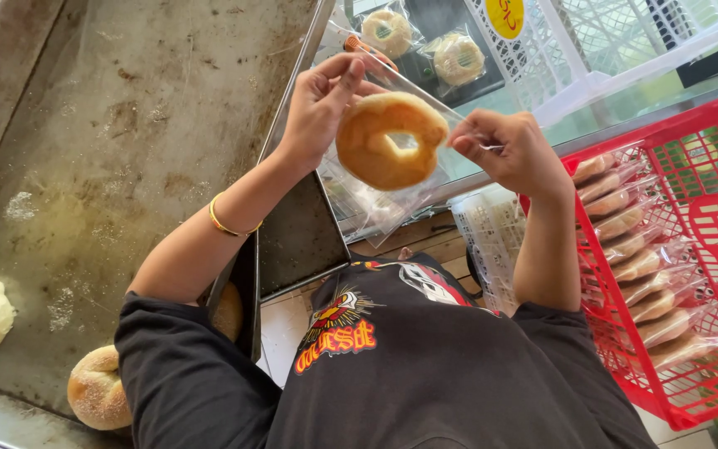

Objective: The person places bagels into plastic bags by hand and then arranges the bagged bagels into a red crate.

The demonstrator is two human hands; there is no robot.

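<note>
At frame centre, above the metal tray [126,125]: a ring doughnut [390,140] half inside a clear bag [376,195], left hand [319,104] pinching the bag's mouth at 12 o'clock, right hand [513,150] pinching its edge at 3 o'clock. Bagging seemingly mid-step, calling next for a slide deeper and a seal. At 4 o'clock, red basket [691,158] of wrapped doughnuts cut off; fingertips partly hidden.
</note>
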